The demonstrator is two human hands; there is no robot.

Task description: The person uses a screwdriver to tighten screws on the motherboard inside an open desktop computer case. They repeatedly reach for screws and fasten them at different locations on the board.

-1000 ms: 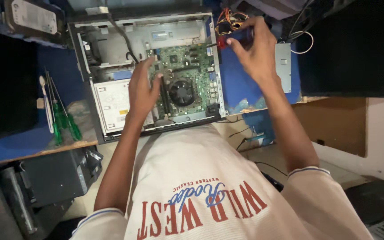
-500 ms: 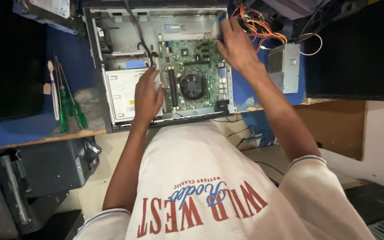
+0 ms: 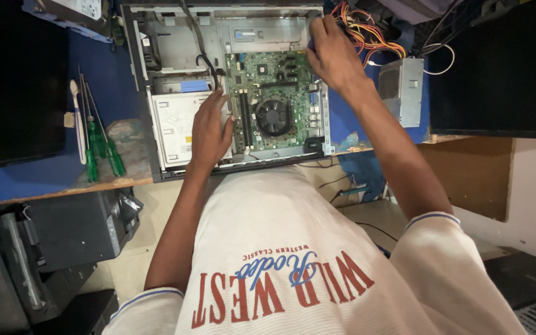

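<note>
In the upper middle of the frame, the left hand (image 3: 211,133) rests with open fingers on the open grey metal computer case (image 3: 175,124), beside the green motherboard (image 3: 274,99); the right hand (image 3: 333,56) touches the case's upper right edge, fingers curled, grip unclear.

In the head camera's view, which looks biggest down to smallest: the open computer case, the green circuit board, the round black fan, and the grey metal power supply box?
1. Open grey metal computer case.
2. Green circuit board.
3. Grey metal power supply box.
4. Round black fan.
The box and fan look fairly close in size.
</note>
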